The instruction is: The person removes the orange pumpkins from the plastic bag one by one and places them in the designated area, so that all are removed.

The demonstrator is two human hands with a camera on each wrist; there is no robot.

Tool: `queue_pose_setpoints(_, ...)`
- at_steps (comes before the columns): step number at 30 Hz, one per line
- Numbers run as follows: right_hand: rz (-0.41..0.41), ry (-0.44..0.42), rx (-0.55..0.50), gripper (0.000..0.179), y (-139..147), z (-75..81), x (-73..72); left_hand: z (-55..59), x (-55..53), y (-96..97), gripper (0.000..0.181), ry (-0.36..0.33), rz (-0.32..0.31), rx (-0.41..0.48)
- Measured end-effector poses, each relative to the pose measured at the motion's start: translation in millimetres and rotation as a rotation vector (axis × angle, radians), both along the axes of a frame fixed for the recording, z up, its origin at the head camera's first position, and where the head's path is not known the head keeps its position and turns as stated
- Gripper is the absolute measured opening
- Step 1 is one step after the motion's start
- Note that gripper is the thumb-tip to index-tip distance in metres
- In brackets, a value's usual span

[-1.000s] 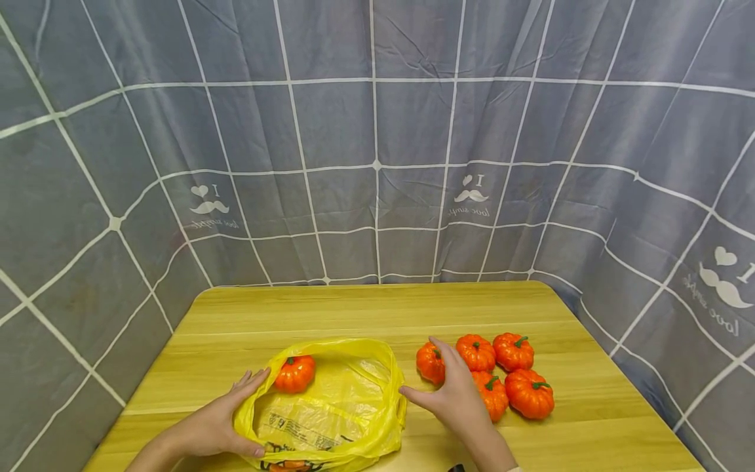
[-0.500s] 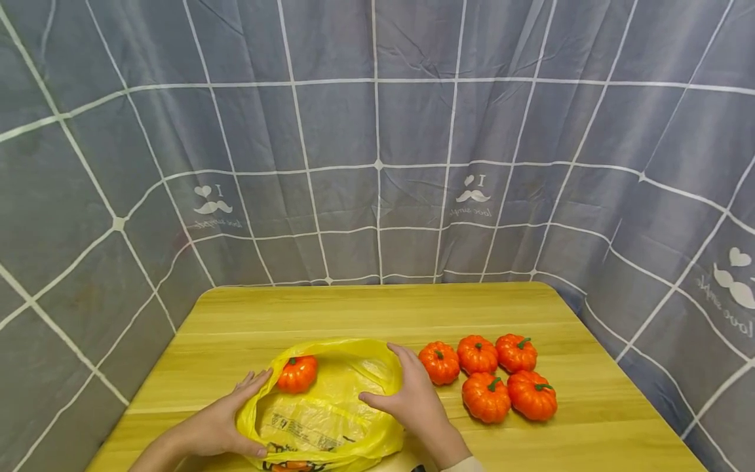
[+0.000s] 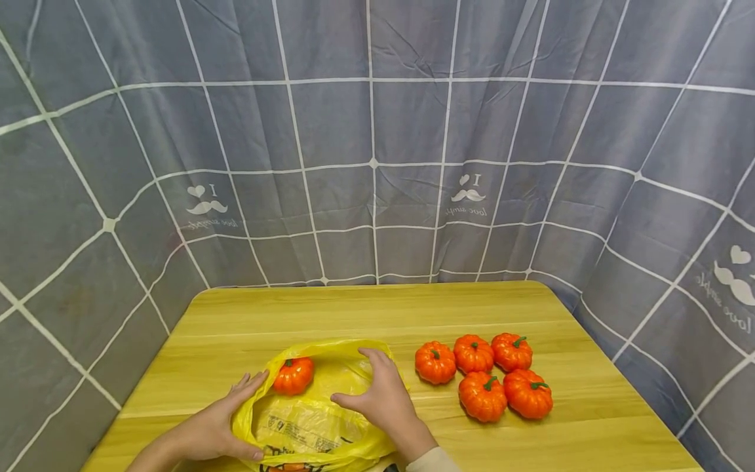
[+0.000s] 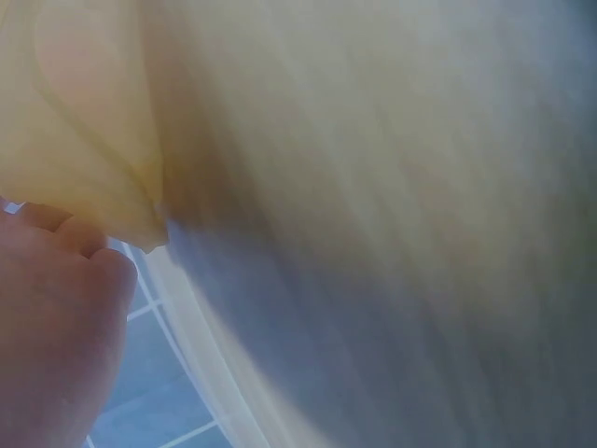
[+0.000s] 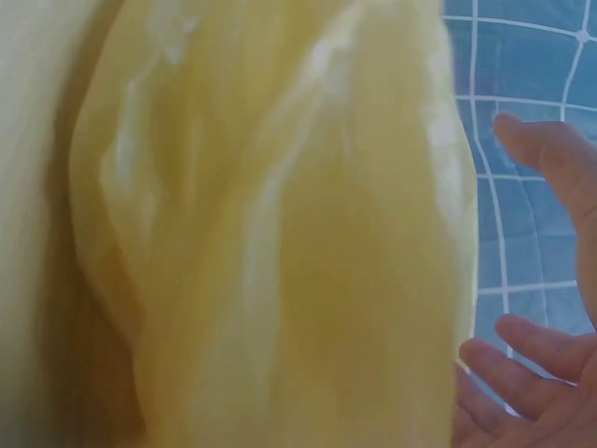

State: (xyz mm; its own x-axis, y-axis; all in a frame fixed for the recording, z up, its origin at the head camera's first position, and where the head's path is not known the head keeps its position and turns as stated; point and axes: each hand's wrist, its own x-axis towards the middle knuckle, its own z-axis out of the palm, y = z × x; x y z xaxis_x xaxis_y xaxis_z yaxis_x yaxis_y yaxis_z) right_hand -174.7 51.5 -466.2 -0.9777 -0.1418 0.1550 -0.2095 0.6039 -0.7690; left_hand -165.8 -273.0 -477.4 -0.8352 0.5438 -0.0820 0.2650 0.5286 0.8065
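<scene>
A yellow plastic bag [image 3: 318,429] lies on the table with its mouth spread wide, printing visible inside. One small orange pumpkin [image 3: 293,375] sits inside its far left part. My left hand [image 3: 215,419] rests along the bag's left side, fingers at the outer rim and thumb by the near edge. In the left wrist view that hand's knuckles [image 4: 84,252] show below the yellow plastic. Above the right part of the bag's mouth, my right hand [image 3: 386,396] has thumb and fingers spread apart with nothing between them. Its fingers also show beside the bag in the right wrist view.
Several orange pumpkins with green stems stand right of the bag, the nearest a front pumpkin [image 3: 482,396] and a left pumpkin [image 3: 435,362]. A grey curtain [image 3: 371,131] with white grid lines surrounds the wooden table [image 3: 354,311].
My right hand has moved left from the pumpkins to over the bag's mouth, carrying nothing. The left hand and the pumpkin in the bag have stayed about where they were.
</scene>
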Motion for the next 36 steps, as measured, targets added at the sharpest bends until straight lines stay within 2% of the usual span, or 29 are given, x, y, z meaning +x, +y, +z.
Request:
queue_pose_setpoints(12,0.07,-0.041,-0.023,0.09,-35.1,-7.7,-3.7,-1.1,2.3,-0.7,0.119,0.037,-0.003,-0.001)
queue_pose_setpoints(18,0.094,-0.043,-0.05,0.089,-47.5,-14.8,-4.2,-0.4,2.4,1.3,0.119,0.012,-0.003,0.001)
queue_pose_setpoints(28,0.084,-0.097,-0.051,0.086,-64.0,-22.4,-7.0,2.0,2.0,2.0,0.12,0.017,0.007,-0.018)
queue_pose_setpoints(36,0.054,-0.064,-0.034,0.082,-76.8,-28.8,-12.6,3.7,3.2,2.5,0.119,0.04,-0.004,-0.021)
